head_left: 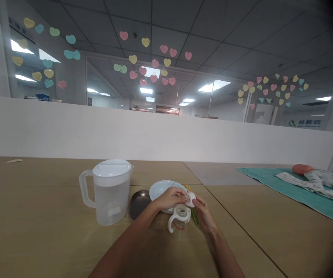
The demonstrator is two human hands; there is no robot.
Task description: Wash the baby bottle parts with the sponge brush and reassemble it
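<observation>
Gripping one small white plastic bottle top [191, 199]: left hand [172, 197] and right hand [201, 208], both bare, fingers closed on it from either side. Top: rounded, matte, partly covered by the fingertips; finer detail too small to tell. Position: raised above the surface [53, 243], just over the mouth of the bottle and apart from it.

Bottle: clear, squat baby bottle [180, 224], upright, neck uncovered, red markings low on the wall; fitted with a white curved plastic handle [170, 224]. Contents cannot be made out.

Plate: white, round, shallow-rimmed dish [159, 188], behind the left hand, which hides part of its interior.

Pan: round, dark-grey metal dish with low walls [140, 204], between pitcher and plate; interior bare where visible.

Pitcher: tall, translucent plastic jug [111, 200], upright at left, side handle and spout, white lid [112, 168] seated on top; a pale patch shows low on the wall, contents uncertain.

Utensil: slender yellow-green implement [196, 219], lying beside the bottle, partly behind the right hand.
</observation>
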